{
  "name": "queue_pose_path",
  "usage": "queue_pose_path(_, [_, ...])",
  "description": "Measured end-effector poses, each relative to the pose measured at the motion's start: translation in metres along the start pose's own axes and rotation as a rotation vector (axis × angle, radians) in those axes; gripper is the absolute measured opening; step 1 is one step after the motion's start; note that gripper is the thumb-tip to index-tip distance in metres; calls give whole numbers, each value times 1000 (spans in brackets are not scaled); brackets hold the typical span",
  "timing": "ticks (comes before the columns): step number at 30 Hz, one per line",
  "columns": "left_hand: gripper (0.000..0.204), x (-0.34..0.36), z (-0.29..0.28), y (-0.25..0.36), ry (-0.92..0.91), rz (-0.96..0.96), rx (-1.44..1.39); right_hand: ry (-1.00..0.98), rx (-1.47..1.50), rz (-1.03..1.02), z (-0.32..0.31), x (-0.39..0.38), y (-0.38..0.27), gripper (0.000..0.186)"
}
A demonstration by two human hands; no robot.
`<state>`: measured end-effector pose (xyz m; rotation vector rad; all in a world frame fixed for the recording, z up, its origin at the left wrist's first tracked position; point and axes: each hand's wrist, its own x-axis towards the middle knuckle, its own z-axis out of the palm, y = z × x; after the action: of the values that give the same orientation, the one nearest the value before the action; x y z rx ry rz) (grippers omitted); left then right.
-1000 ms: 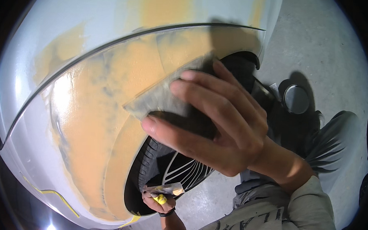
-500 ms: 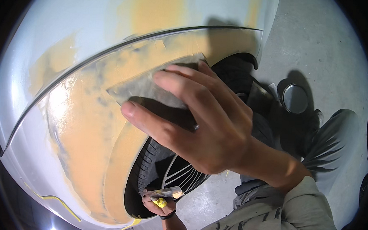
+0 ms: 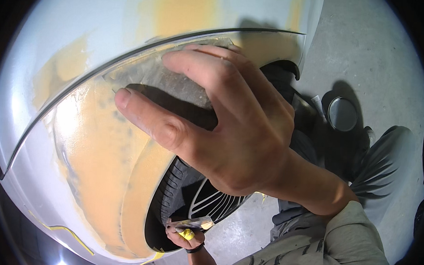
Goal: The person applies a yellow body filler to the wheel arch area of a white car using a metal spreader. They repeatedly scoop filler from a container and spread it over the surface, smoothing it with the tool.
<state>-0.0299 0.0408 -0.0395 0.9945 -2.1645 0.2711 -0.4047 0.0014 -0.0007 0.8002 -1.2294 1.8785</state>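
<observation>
holding a grey sheet (image 3: 150,75) against a car's body panel (image 3: 30,172), the right hand (image 3: 245,138) is filling the middle of the head view. its fingers are spreading wide across the sheet, with the thumb standing well apart from the index finger; whether the thumb is bearing on the sheet's face or gripping its near edge, i cannot tell. the sheet is lying over the upper part of an orange-yellow coat (image 3: 96,175), its far edge running just beside the dark curved seam (image 3: 273,30). that broad hold is probably sharing the pressure along the sheet, so the thin edge is following the panel's curve rather than digging in at one spot.

lower in the same view, the left hand (image 3: 183,238) is sitting in front of the wheel opening, near the tyre (image 3: 169,190). its fingers are curling narrow around a thin plate (image 3: 191,223), and a yellow piece (image 3: 187,233) is showing at the grip, perhaps a handle. orange paste (image 3: 208,225) is resting at the plate's right end; the plate is tilting only slightly, likely so the paste is not sliding off.

yellow tape (image 3: 70,233) is bending along the car's lower edge. a round tin or lid (image 3: 343,113) is resting on the floor (image 3: 385,69) to the right, presumably out of the arms' way.
</observation>
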Motion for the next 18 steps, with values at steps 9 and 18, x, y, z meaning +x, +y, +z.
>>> queue_pose_path(9, [62,-16,-13,-12,-70,-25,68,-80,85,7,-14,-19,-9,23])
queue_pose_path(18, [58,1,0,4,53,-1,36,-192,150,31,-37,-52,-14,23])
